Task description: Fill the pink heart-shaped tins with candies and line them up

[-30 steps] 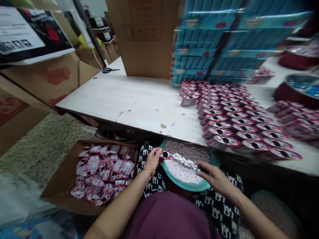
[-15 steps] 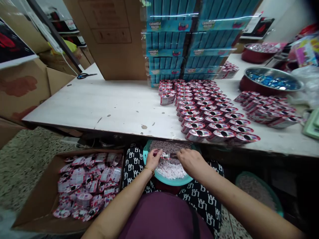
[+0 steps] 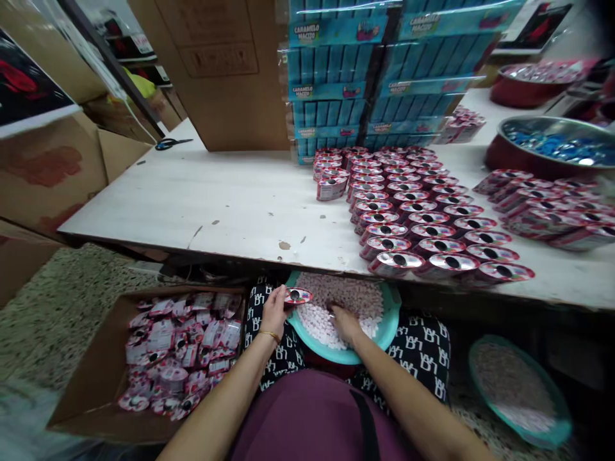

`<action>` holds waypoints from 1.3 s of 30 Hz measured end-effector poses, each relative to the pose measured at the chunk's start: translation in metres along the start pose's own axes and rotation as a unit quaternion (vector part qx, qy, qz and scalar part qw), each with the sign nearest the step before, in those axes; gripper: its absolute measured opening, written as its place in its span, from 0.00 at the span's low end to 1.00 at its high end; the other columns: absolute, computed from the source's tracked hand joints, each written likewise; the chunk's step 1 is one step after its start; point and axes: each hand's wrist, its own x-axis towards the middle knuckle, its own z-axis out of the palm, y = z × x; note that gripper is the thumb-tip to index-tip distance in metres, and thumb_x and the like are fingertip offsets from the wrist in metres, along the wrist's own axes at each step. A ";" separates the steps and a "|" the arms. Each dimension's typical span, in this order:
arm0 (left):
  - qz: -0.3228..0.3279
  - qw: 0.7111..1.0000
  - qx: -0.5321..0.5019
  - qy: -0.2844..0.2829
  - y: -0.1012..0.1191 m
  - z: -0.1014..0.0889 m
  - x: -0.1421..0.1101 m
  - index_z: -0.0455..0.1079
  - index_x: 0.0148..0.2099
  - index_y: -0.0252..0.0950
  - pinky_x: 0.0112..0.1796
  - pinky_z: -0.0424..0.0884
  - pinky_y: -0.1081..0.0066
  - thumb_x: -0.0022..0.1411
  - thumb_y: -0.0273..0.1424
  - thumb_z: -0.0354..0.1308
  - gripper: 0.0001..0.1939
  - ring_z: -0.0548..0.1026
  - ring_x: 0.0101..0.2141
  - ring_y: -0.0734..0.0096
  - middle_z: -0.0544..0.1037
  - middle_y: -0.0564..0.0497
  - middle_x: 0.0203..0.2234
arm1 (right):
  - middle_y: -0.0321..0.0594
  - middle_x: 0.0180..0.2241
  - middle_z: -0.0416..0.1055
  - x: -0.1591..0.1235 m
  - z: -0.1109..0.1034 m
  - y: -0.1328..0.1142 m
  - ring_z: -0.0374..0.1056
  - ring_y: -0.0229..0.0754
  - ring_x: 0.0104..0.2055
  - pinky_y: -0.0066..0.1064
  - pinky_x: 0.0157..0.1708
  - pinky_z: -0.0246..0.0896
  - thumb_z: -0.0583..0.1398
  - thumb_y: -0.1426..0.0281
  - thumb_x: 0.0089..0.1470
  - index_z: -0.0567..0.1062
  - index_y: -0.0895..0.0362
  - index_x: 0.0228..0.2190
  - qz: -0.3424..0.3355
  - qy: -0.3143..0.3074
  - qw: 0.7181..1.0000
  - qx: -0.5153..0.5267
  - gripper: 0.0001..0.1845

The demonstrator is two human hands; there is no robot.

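A teal bowl [image 3: 390, 315] full of small white and pink candies [image 3: 353, 296] rests on my lap below the table edge. My left hand [image 3: 273, 312] is closed on a small red foil-lidded container [image 3: 298, 296] at the bowl's left rim. Fingers down, my right hand [image 3: 343, 321] digs into the candies; its fingertips are buried, so I cannot see what they grip.
Rows of red filled containers [image 3: 413, 218] cover the white table [image 3: 216, 198], before stacked blue cartons [image 3: 379, 77]. A cardboard box of empty containers [image 3: 177, 349] sits at lower left. A second teal bowl [image 3: 519, 390] lies at lower right. Scissors [image 3: 170, 143] lie far left.
My right hand has let go of the container and dropped into the candies. My left hand keeps the container and has shifted it to the bowl's left rim.
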 end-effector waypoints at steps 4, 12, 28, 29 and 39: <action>0.013 0.999 -0.025 0.025 0.005 -0.002 0.000 0.66 0.38 0.34 0.31 0.69 0.69 0.45 0.47 0.57 0.23 0.70 0.30 0.72 0.71 0.50 0.28 | 0.42 0.40 0.69 0.000 -0.001 0.006 0.65 0.39 0.41 0.27 0.38 0.56 0.51 0.71 0.48 0.64 0.57 0.43 -0.008 0.006 0.998 0.068 0.17; 0.050 0.996 0.068 0.043 -0.003 0.013 0.002 0.68 0.38 0.35 0.30 0.67 0.73 0.42 0.47 0.58 0.24 0.71 0.30 0.72 0.73 0.49 0.30 | 0.37 0.37 0.69 -0.056 -0.099 0.006 0.64 0.40 0.40 0.30 0.40 0.55 0.52 0.67 0.49 0.66 0.53 0.40 -0.100 0.044 0.988 0.113 0.15; 0.077 0.989 0.127 0.000 -0.026 0.024 -0.006 0.69 0.40 0.34 0.33 0.66 0.73 0.42 0.46 0.60 0.26 0.71 0.31 0.71 0.73 0.48 0.30 | 0.40 0.30 0.68 -0.083 -0.149 -0.064 0.66 0.39 0.31 0.26 0.25 0.53 0.48 0.78 0.48 0.68 0.57 0.31 -0.117 0.084 0.944 -0.297 0.11; 0.077 0.990 0.122 -0.001 -0.024 0.023 -0.006 0.69 0.40 0.35 0.33 0.66 0.73 0.41 0.45 0.60 0.25 0.71 0.31 0.71 0.73 0.48 0.30 | 0.40 0.29 0.68 -0.085 -0.150 -0.062 0.66 0.39 0.31 0.26 0.25 0.53 0.48 0.78 0.48 0.68 0.56 0.31 -0.117 0.089 0.944 -0.295 0.11; -0.034 0.991 -0.093 -0.090 0.027 0.029 -0.045 0.65 0.36 0.36 0.31 0.69 0.72 0.45 0.46 0.58 0.21 0.71 0.28 0.76 0.72 0.52 0.28 | 0.38 0.36 0.70 -0.102 -0.140 0.007 0.68 0.39 0.35 0.29 0.32 0.61 0.48 0.65 0.53 0.66 0.52 0.44 -0.078 0.159 0.976 -0.128 0.17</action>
